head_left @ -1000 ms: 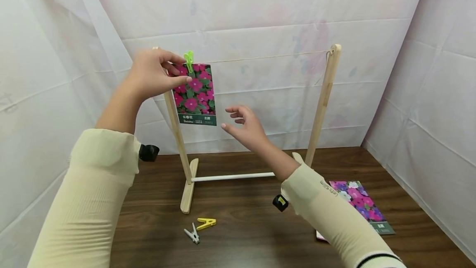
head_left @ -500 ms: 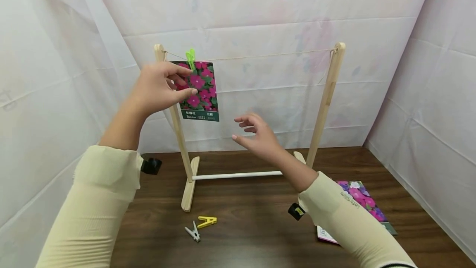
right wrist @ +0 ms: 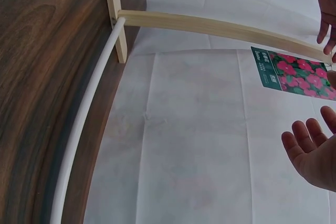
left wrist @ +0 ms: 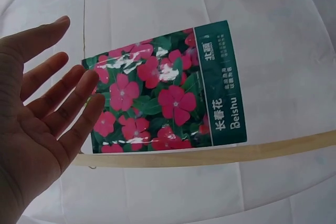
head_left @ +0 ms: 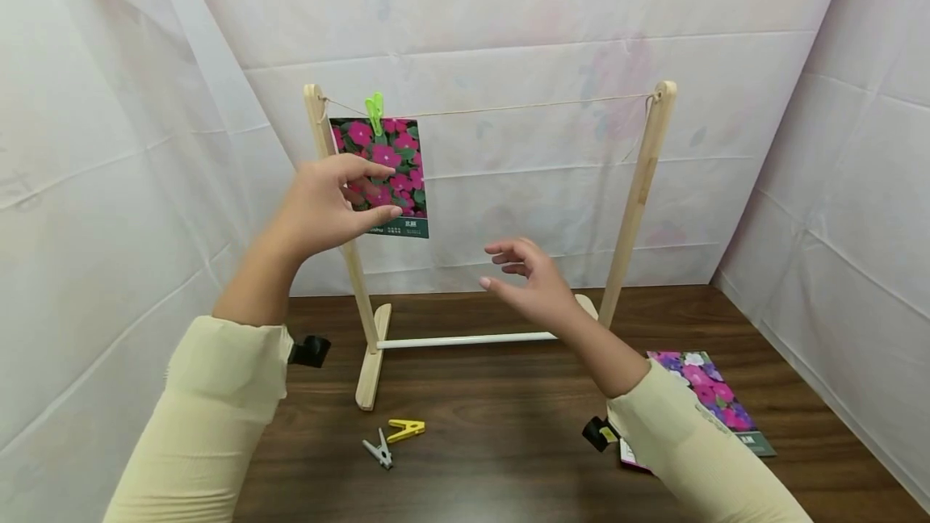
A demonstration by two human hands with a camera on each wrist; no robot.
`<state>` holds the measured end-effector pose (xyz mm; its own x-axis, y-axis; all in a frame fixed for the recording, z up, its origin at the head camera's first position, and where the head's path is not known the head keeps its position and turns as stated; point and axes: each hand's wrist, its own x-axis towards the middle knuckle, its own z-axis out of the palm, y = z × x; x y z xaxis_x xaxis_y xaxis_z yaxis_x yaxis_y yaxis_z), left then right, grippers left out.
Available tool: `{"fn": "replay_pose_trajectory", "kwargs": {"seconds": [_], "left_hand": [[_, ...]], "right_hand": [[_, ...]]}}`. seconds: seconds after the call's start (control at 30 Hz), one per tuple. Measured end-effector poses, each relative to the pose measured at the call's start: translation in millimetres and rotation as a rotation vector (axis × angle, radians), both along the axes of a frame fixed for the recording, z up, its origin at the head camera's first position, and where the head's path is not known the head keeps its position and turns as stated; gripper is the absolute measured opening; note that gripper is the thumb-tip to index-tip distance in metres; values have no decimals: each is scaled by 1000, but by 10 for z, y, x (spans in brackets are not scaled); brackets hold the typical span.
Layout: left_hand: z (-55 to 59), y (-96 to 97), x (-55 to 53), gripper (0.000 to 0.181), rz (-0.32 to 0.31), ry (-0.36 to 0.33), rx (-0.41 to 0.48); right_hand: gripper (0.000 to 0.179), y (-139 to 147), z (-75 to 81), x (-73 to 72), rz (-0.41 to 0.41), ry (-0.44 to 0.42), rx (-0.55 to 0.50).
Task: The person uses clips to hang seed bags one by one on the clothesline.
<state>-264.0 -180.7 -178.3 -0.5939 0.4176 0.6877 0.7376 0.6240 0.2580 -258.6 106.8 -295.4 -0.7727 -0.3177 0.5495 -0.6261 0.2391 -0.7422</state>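
Head view: the flower packet [head_left: 402,158] hangs at ten o'clock behind your left hand [head_left: 328,204], fingers loose; your right hand [head_left: 534,282], also released, hovers at four.

On my remote head feed: dark wood-grain table [head_left: 487,418]; wooden rack [head_left: 630,208] stands on it. Yellow clip [head_left: 407,429] beside grey clip [head_left: 379,450], before rack's left foot [head_left: 369,382]. Flower-printed packet [head_left: 715,398], partly hidden, front-right of rack.
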Motion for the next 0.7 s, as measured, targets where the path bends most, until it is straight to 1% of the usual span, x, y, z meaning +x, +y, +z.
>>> {"fn": "replay_pose_trajectory", "kwargs": {"seconds": [0.1,0.2,0.43,0.7], "left_hand": [[-62,9,25,38,-27,-6,8],[-130,11,47,38,-41,-14,21],[-325,-18,90,41,-31,-18,25],[-537,-53,177,46,-72,-54,5]], "right_hand": [[38,48,-25,26,5,9,3],[38,93,-55,51,8,18,11],[40,182,-102,141,-12,10,61],[45,292,-139,224,-14,7,83]]}}
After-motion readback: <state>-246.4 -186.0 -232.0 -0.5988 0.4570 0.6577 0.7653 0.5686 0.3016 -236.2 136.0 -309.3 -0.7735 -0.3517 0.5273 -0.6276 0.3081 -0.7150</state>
